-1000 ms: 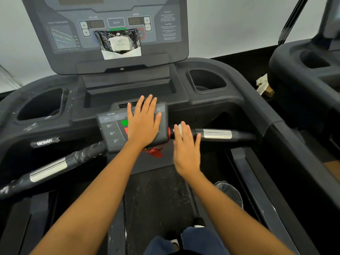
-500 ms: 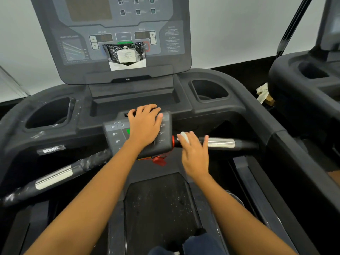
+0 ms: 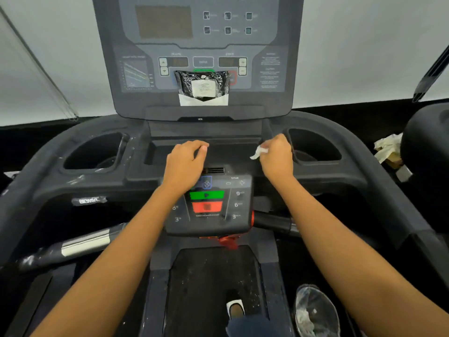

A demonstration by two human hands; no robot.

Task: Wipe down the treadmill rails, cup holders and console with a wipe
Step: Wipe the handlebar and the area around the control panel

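R hand [image 3: 275, 154] over the tray recess [image 3: 226, 152] behind the keypad [image 3: 211, 203], just beside the R cup holder [image 3: 320, 144]. Fingers curled, pinching a small crumpled white wipe [image 3: 258, 151]; the wipe sticks out on the thumb side, can't tell if it touches the plastic.

L hand [image 3: 185, 158] at the recess front edge, knuckles up, fingers loosely bent, gripping nothing.

Console [image 3: 201, 40] upright behind, screen dark, a black packet w/ white label [image 3: 202, 85] propped on its lower ledge.

L cup holder [image 3: 97, 147] has pale smears along its rim. L handrail [image 3: 73, 246] w/ silver sensor band, dusty.

Red safety clip [image 3: 228, 242] hangs under the keypad. Belt [image 3: 209, 276] speckled white. Crumpled paper [image 3: 387, 147] far R.
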